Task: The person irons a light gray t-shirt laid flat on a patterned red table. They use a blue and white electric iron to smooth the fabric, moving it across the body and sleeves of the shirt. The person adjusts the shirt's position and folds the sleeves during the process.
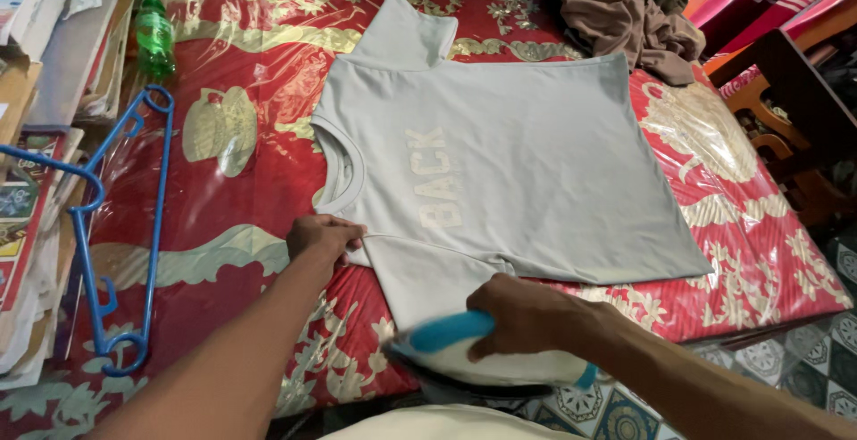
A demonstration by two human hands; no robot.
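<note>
1. Head view was taken looking down on a pale grey T-shirt (509,172) spread flat on a red patterned bed cover (268,56) under clear plastic.
2. The shirt's long axis was laid across the picture: the collar was pointed toward the left, the hem toward the right, with one sleeve aimed at the far side and the other at the near edge.
3. Pale lettering was seen on the shirt, run along a line from far to near.
4. The left hand (323,236) was closed on the shirt's cloth by the near shoulder, just below the collar, pinching it against the cover.
5. The right hand (528,317) was clenched around the blue handle of a white iron (486,361), which was set on the near sleeve at the bed's edge.
6. The iron's long axis was laid roughly left to right; its tip could not be made out clearly because of blur.
7. A blue hanger (120,226) was laid on the cover well to the left of the shirt, beside stacked books (27,226).
8. A green bottle (154,37) was seen at the far left, and a brown garment (625,12) was heaped beyond the shirt's hem corner.
</note>
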